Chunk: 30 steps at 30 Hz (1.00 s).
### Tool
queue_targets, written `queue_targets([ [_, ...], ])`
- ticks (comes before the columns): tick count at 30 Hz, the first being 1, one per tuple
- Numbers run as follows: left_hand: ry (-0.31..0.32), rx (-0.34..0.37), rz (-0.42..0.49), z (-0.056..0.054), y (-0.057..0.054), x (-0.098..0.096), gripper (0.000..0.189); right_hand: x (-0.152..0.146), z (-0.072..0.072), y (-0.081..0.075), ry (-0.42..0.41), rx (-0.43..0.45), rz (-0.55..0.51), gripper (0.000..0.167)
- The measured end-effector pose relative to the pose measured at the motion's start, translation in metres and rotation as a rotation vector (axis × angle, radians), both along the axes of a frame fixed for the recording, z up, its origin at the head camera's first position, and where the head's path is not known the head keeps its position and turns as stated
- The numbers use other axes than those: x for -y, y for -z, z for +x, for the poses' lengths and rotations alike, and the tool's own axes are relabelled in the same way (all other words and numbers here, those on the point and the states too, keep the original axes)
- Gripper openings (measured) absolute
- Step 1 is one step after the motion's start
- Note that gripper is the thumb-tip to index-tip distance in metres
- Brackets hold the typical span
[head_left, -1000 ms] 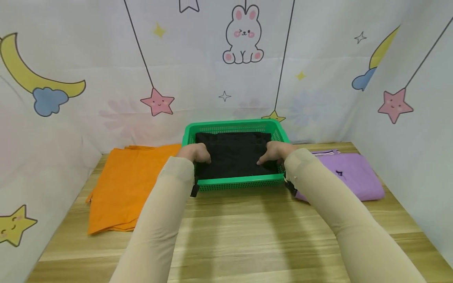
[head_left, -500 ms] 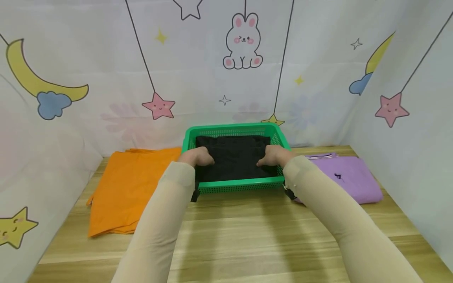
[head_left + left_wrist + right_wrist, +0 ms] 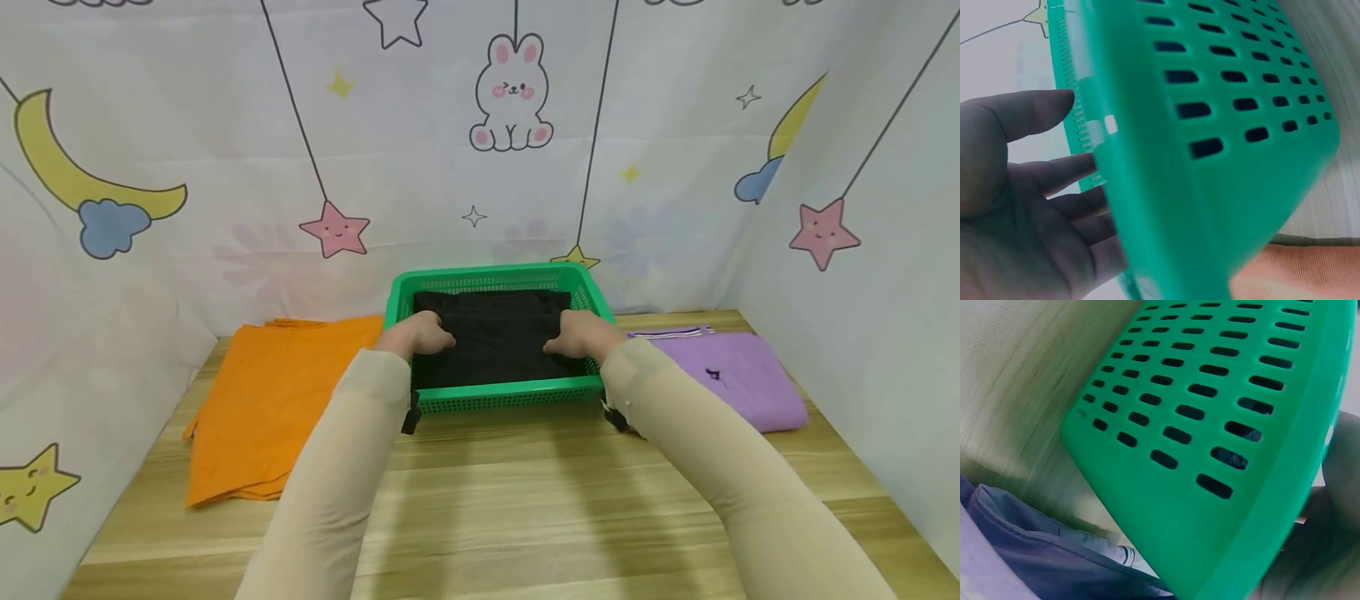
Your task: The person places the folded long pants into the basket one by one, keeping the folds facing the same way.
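Cloth [image 3: 498, 346], black, lies in our green basket [image 3: 510, 388]; we judge it light, soft and best held at both side edges. Our left hand [image 3: 422, 333] spreads, thumb apart; our right hand's [image 3: 581, 333] grip we cannot tell.

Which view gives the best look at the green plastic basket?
The head view: it shows the green plastic basket nearly whole, with black cloth inside. Both wrist views show only parts of it: chiefly slotted outer wall and rim, close up.
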<state>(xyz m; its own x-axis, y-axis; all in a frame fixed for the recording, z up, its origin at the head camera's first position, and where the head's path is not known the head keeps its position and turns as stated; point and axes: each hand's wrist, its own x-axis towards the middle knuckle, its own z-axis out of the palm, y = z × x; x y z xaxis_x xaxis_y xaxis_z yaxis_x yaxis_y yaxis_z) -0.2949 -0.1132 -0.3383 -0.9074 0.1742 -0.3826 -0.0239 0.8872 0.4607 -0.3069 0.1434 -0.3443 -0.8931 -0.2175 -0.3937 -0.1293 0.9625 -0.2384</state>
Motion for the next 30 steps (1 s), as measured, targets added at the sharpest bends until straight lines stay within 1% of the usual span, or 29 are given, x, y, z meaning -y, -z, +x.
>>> queue_targets([
  [3,-0.010,-0.021,0.015,0.001,0.001,-0.001,0.058,-0.001,0.002,0.001,0.002,-0.017,-0.012,0.069],
  [9,-0.021,-0.039,0.036,0.005,0.002,-0.001,0.060,-0.001,0.007,0.003,0.018,-0.082,-0.047,0.071],
  [16,-0.025,-0.064,0.080,0.011,-0.002,-0.002,0.065,-0.001,0.012,0.005,0.032,-0.186,-0.047,0.075],
  [19,-0.030,-0.084,0.084,0.014,-0.003,-0.003,0.066,-0.002,0.013,0.006,0.039,-0.226,-0.055,0.076],
  [25,-0.039,-0.130,0.083,0.018,-0.002,-0.003,0.069,-0.004,0.016,0.009,0.034,-0.270,-0.097,0.076],
  [30,-0.047,-0.162,0.094,0.019,0.001,-0.001,0.070,-0.006,0.018,0.011,0.031,-0.304,-0.143,0.076],
])
